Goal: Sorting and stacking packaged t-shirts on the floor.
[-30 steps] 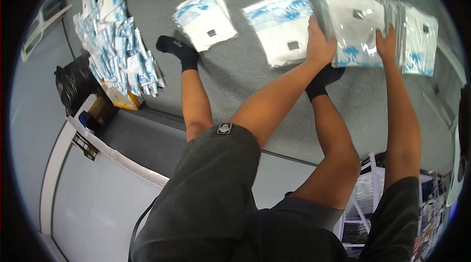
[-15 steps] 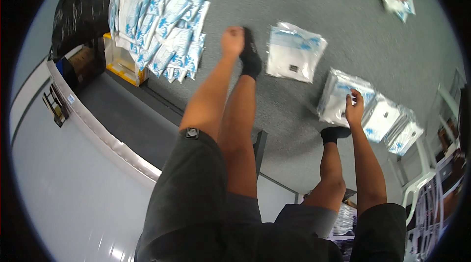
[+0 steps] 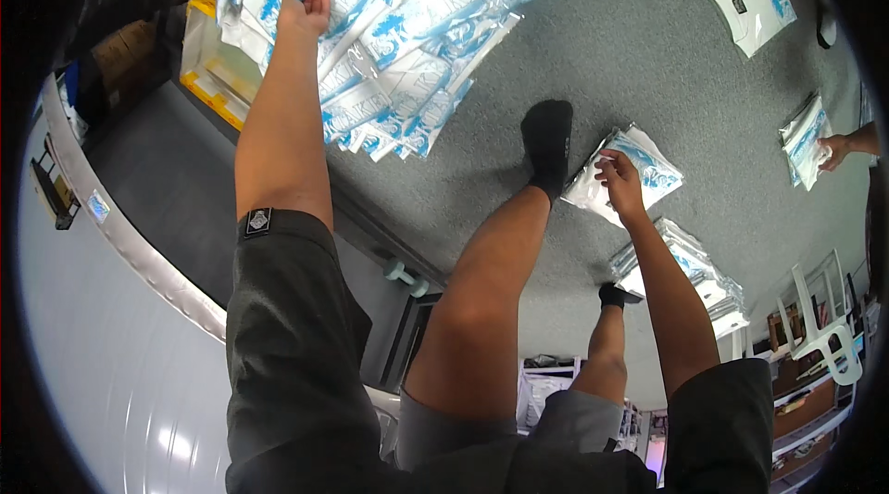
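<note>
Left grip at near-left edge of far-left bagged-shirt pile, nearer hand; grasp: cannot tell. Pack axes slant near-left to far-right. Right grip released, above bagged-shirt stack.

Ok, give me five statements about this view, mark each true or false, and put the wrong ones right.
1. The left hand is at the large heap of packets. True.
2. The right hand is at that same heap. False: it is over a small stack of packets on the floor, to the right of the heap.
3. The person wears bright red socks. False: the socks are black.
4. Another person's hand is at a white and blue packet on the right side. True.
5. The yellow-edged box is to the right of the heap. False: the box is at the heap's left.
</note>
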A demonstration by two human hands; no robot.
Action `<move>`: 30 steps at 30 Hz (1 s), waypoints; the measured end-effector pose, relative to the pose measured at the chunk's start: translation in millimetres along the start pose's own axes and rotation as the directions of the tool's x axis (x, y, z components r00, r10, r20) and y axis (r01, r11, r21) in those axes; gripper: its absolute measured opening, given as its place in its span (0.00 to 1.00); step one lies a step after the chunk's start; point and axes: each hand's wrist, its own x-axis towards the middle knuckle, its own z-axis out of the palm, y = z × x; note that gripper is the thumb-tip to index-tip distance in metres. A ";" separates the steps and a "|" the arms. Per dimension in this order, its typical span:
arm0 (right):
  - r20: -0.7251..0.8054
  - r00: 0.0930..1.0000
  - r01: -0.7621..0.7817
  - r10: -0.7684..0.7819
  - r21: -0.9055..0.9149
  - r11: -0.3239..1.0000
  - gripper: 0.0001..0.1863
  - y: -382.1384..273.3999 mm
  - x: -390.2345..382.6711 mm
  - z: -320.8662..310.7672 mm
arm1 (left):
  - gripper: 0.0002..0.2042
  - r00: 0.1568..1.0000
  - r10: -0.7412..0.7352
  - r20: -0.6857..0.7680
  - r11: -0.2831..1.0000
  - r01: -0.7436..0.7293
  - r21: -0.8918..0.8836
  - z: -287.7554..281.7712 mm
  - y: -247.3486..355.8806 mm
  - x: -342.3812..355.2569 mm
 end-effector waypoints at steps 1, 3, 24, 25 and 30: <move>0.004 1.000 0.014 -0.014 -0.006 1.000 0.16 -6.0 -1.6 -0.1 | 0.19 0.995 0.045 0.088 0.990 -0.033 -0.134 -0.4 -2.6 0.3; -0.004 0.999 -0.033 0.033 0.015 0.999 0.16 -11.5 -11.3 -16.5 | 0.12 0.941 0.162 0.296 0.921 -0.037 -0.387 -5.6 -32.5 -18.1; -0.249 0.931 0.283 -0.268 0.954 0.097 0.30 54.9 -326.3 -272.1 | 0.33 -0.153 -0.760 0.632 0.533 0.409 0.740 -72.3 -381.8 -532.8; -0.258 0.913 0.284 -0.315 0.958 0.038 0.30 75.8 -344.0 -288.0 | 0.33 -0.176 -0.779 0.602 0.507 0.387 0.770 -72.6 -397.1 -549.5; -0.384 0.901 0.416 -0.203 0.897 0.151 0.31 183.6 -409.4 -330.6 | 0.35 -0.121 -0.906 0.406 0.390 0.135 0.911 -67.8 -485.7 -600.8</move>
